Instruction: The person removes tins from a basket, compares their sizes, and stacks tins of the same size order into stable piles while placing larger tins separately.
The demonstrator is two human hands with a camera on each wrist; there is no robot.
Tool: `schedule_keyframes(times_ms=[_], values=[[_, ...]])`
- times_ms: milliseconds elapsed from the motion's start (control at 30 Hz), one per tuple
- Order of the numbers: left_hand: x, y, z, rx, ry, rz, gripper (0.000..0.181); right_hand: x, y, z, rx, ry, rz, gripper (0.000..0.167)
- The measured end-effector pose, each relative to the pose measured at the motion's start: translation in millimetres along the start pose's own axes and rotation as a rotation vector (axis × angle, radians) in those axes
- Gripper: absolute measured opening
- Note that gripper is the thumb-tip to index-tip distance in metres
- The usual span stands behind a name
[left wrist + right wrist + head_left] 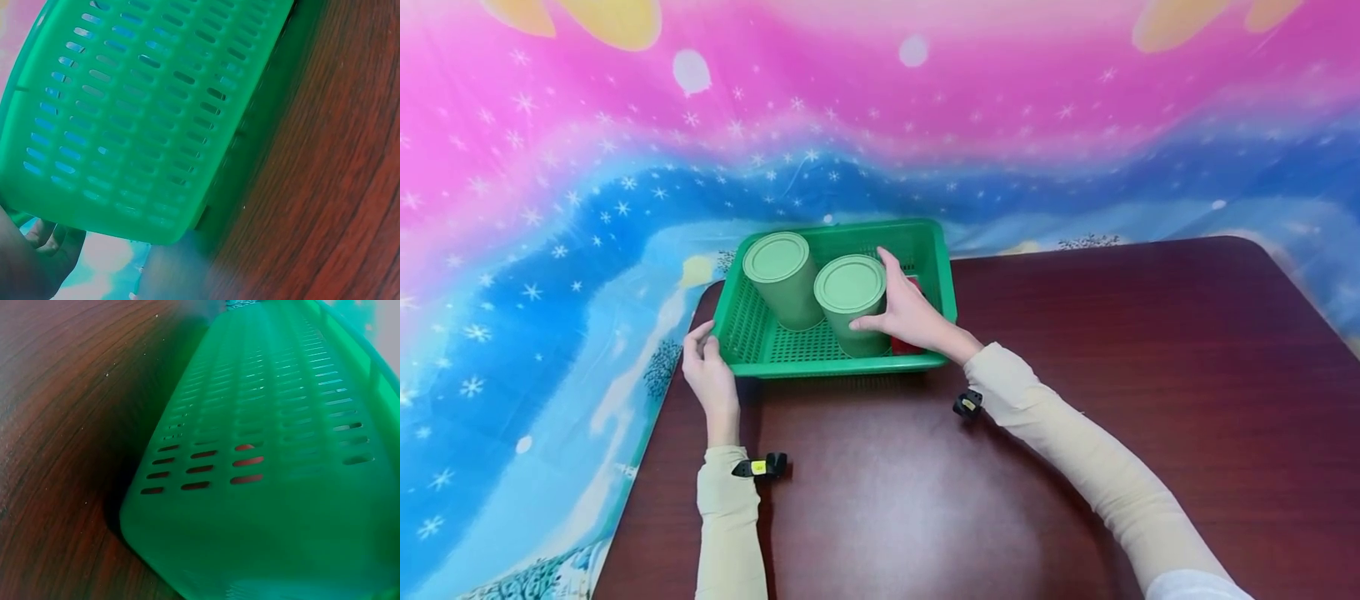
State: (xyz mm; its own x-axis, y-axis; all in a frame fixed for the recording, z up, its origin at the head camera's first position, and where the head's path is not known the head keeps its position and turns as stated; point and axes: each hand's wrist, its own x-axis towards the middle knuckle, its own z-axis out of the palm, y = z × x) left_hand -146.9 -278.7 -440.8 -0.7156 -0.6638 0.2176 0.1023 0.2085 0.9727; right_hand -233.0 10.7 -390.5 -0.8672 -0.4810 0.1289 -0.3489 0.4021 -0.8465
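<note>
A green plastic basket (842, 367) with slotted walls stands at the far left of the table. Two pale green cans with round lids are inside it: the left can (790, 292) and the right can (850, 287). My right hand (910, 312) grips the right can, thumb on its near side and fingers on its right side. In the head view my left hand (711, 379) holds the basket's front left corner. Curled fingers of that left hand (37, 256) show beside the rim in the left wrist view. The right wrist view shows only the basket's outer wall (250, 506).
Something red (908, 346) lies in the basket's right end, partly hidden by my right hand. The dark wooden table (1112, 375) extends to the right and toward me. A colourful cloth (880, 125) hangs behind the table and down its left side.
</note>
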Motion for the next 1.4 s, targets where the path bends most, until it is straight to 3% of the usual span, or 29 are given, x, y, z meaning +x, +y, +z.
schedule_keyframes(times_ms=[200, 400, 633, 833, 1100, 1400], values=[[1.1, 2.7, 0.7, 0.014, 0.004, -0.002, 0.033, 0.6, -6, -1, -0.023, 0.083, -0.001, 0.126], [-1.1, -1.7, 0.4, 0.020, 0.008, -0.001, 0.033, -7.1, -8, -3, 0.018, 0.170, 0.025, 0.122], [-1.6, -4.3, 0.5, 0.021, -0.006, -0.006, 0.033, -20.3, -15, -19, 0.091, 0.298, -0.044, 0.119], [0.8, -2.7, -1.9, 0.028, -0.012, -0.013, 0.033, -39.1, -22, -50, 0.131, 0.408, -0.095, 0.118], [-0.7, -2.6, -3.1, 0.028, -0.005, -0.006, 0.033, -71.7, -25, -97, 0.276, 0.512, -0.122, 0.109], [-1.1, -0.6, -0.7, 0.029, -0.007, 0.003, 0.034, -89.5, -10, -139, 0.147, 0.630, -0.097, 0.107]])
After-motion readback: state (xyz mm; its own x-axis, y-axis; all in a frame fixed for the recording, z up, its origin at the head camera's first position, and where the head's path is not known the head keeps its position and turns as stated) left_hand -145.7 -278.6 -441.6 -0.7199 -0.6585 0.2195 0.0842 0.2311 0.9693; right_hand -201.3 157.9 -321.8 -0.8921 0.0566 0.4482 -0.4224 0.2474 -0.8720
